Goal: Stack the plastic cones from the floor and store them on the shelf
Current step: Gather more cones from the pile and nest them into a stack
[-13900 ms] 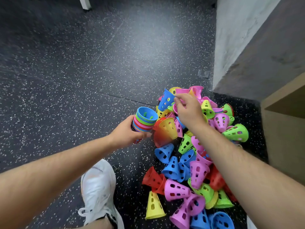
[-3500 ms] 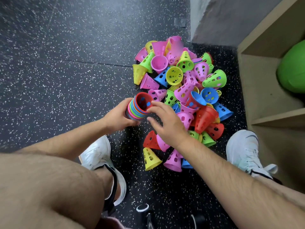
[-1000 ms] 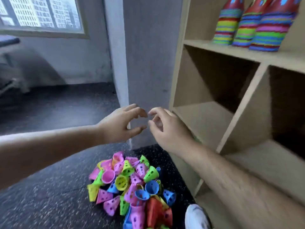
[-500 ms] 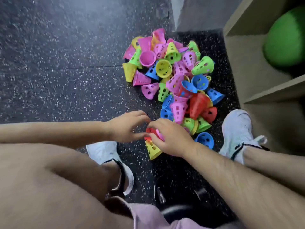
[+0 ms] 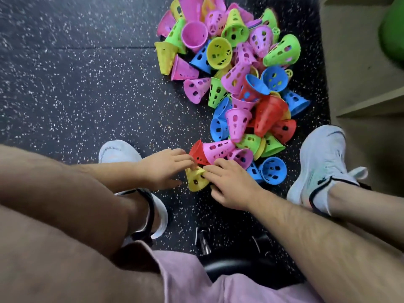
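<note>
Now both hands [image 5: 196,171] empty — stack gone.

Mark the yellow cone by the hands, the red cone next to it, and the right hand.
yellow cone [image 5: 195,179], head view, on its holed side wall.
red cone [image 5: 197,151], head view, on its side near the wide rim.
right hand [image 5: 231,185], head view, on the back of the hand.

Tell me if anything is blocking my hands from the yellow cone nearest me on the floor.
Nothing visible is. The right hand already rests its fingers on the yellow cone, and the left hand reaches it from the other side. A red cone and pink cone lie just beyond.
</note>
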Available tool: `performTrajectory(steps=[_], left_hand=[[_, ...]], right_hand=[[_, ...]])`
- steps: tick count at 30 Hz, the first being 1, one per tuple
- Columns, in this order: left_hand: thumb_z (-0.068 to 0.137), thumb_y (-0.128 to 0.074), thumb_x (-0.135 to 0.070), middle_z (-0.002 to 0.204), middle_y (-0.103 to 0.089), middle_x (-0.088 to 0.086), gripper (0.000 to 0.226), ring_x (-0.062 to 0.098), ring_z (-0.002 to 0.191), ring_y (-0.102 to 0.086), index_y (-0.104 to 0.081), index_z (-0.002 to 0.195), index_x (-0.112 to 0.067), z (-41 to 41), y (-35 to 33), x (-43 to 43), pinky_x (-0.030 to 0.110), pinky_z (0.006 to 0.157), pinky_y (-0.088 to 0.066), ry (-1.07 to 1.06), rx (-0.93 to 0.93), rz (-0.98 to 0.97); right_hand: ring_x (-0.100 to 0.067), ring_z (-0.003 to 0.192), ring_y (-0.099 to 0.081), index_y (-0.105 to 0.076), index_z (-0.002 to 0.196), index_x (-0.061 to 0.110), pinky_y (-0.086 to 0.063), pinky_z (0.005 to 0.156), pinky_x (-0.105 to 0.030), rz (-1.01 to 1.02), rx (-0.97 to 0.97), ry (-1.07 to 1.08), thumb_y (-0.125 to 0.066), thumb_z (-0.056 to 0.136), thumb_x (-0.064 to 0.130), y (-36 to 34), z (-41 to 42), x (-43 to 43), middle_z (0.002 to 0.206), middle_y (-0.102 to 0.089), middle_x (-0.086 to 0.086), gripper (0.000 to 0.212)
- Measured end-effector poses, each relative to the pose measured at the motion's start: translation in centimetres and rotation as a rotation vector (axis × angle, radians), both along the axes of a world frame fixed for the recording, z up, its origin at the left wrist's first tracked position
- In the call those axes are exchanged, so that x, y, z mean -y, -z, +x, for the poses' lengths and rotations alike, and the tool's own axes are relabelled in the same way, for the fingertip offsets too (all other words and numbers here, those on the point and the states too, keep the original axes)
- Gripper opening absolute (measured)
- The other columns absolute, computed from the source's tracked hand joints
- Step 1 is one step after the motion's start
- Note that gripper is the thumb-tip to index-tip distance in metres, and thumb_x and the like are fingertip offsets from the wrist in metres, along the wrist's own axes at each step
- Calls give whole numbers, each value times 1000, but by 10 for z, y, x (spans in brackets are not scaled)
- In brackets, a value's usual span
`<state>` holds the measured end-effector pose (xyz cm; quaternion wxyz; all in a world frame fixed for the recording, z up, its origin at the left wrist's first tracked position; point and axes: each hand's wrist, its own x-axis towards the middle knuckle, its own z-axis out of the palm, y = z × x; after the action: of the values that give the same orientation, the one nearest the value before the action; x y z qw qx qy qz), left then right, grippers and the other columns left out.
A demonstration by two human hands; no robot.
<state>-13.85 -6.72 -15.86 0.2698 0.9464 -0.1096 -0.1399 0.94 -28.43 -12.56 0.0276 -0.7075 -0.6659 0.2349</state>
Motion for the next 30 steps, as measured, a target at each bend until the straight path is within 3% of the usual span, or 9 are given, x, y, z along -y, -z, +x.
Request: performTrajectory(steps=[5, 9, 13, 16, 20, 24, 30], left_hand=[[74, -80, -51, 127, -61, -12, 76, 16, 114, -48, -50, 139, -25, 6, -8, -6, 26, 99, -40, -302, -47, -146], [70, -75, -62, 126, -54, -27, 79, 9, 117, -50, -50, 139, -30, 12, -25, -10, 25, 100, -43, -523, -49, -342], [67, -77, -53, 111, -62, -18, 66, 3, 98, -62, -49, 123, -34, 9, -33, -13, 28, 84, -50, -710, -55, -445], [66, -76, -49, 107, -65, -10, 65, 6, 94, -63, -48, 121, -28, 1, -32, -14, 28, 86, -51, -848, -74, -472], [69, -87, -39, 104, -69, -9, 58, 10, 93, -67, -50, 113, -32, -10, -25, -14, 38, 86, -55, -951, -130, -520], [69, -87, -44, 105, -69, -14, 62, 4, 95, -67, -48, 117, -35, -18, -22, -12, 31, 86, -55, -1022, -143, -533], [78, -88, -28, 113, -64, -17, 74, -2, 100, -63, -38, 132, -35, -31, -19, -12, 22, 90, -49, -1070, -169, -481]], right_hand=[[-24, 110, -54, -63, 125, 15, -44, 96, -41, 166, -161, 237, -60, 85, 31, -6, -2, -23, 122, -63, 2, 44], [-21, 110, -52, -64, 125, 15, -41, 100, -38, 238, -288, 361, -57, 87, 33, -19, 1, -55, 121, -63, 3, 42], [-21, 107, -53, -63, 122, 16, -42, 97, -38, 273, -379, 406, -52, 91, 26, -23, 8, -74, 116, -65, 3, 35], [-24, 105, -53, -61, 119, 15, -43, 95, -46, 253, -365, 483, -46, 88, 18, -20, 18, -84, 113, -65, 1, 35], [-19, 118, -45, -61, 127, 26, -33, 107, -38, 20, -176, 243, -51, 84, 35, -10, 28, -84, 129, -57, 9, 45], [-21, 124, -43, -60, 130, 31, -29, 108, -37, -68, -90, 54, -54, 83, 57, -1, 22, -81, 136, -53, 6, 54], [-25, 125, -41, -59, 131, 40, -27, 108, -39, -171, 38, -217, -61, 88, 47, 3, 0, -99, 134, -53, 1, 44]])
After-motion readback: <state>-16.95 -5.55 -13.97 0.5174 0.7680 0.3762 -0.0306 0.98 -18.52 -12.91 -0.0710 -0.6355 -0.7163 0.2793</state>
